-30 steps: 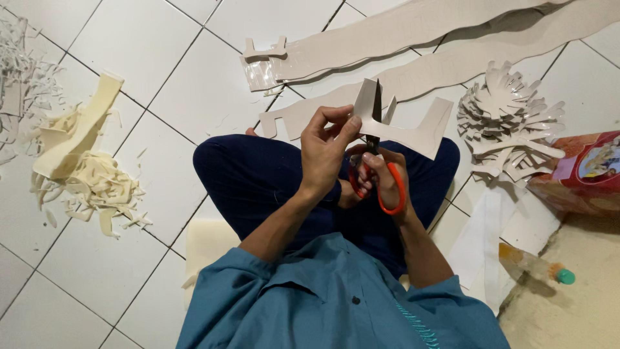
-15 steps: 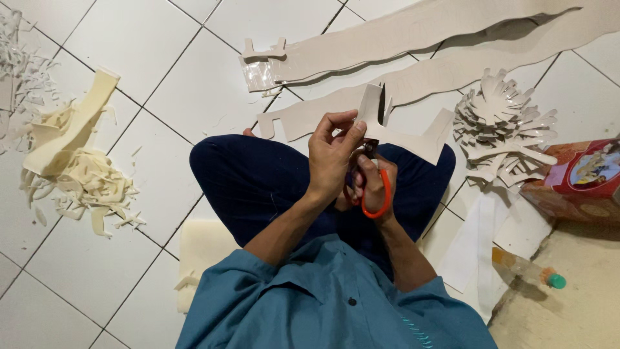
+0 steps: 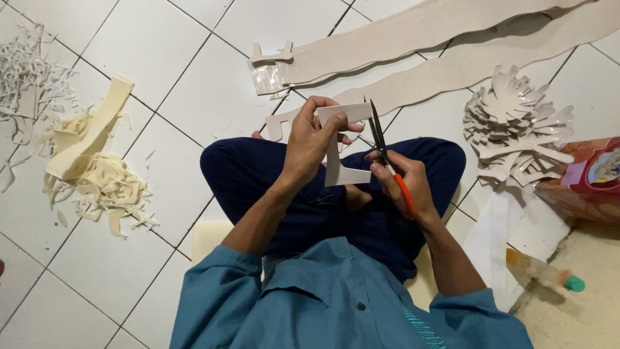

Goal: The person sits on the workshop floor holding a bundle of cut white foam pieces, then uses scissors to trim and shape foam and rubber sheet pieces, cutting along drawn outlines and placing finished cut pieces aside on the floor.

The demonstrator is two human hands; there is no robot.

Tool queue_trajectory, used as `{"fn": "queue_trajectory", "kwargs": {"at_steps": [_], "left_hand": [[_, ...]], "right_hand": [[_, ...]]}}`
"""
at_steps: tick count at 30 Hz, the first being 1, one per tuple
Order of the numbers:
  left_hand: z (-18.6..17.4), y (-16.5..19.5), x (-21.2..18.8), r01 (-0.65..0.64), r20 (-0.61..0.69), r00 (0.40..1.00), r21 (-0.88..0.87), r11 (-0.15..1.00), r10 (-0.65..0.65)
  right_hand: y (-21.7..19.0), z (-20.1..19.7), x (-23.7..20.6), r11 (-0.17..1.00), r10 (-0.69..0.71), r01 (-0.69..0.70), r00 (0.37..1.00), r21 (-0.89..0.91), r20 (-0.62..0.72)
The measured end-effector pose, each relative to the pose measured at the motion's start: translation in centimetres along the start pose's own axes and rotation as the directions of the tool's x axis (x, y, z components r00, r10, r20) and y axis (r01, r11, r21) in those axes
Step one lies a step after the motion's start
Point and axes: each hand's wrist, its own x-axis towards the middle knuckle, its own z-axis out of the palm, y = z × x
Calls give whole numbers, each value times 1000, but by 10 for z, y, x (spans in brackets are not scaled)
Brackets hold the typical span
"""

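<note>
My left hand [image 3: 311,139] pinches the top of a pale grey cardboard cut-out [image 3: 337,163] held upright above my crossed legs in dark blue trousers. My right hand [image 3: 403,184] grips scissors with orange handles [image 3: 387,165]. Their dark blades point up, and they lie along the right edge of the cut-out. The piece has a flat top bar, a narrow stem and a wider foot near my right fingers.
Long grey cardboard strips [image 3: 413,39] lie on the white tiled floor ahead. A stack of finished cut-outs [image 3: 513,129] sits at right, by a red packet [image 3: 591,178] and a glue bottle [image 3: 546,274]. Cream offcuts [image 3: 97,174] and white shreds [image 3: 22,77] lie at left.
The cut-out has turned in my left hand and now shows its full face. The scissors have risen so the blades stand along its right edge.
</note>
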Motion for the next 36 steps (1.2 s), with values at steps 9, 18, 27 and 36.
{"fn": "queue_trajectory", "kwargs": {"at_steps": [9, 18, 27, 36], "left_hand": [[3, 0, -3, -21, 27, 999, -22, 1000, 22], [-2, 0, -7, 34, 65, 997, 12, 999, -35], [-4, -49, -30, 158, 193, 972, -94, 983, -137], [-12, -33, 9, -172, -30, 983, 186, 967, 180]], "right_hand": [[1, 7, 2, 999, -31, 30, 999, 30, 27], [17, 11, 3, 967, 17, -11, 1000, 255, -21], [26, 14, 26, 794, -28, 168, 970, 584, -241], [37, 29, 14, 944, -68, 130, 976, 303, -206]]}}
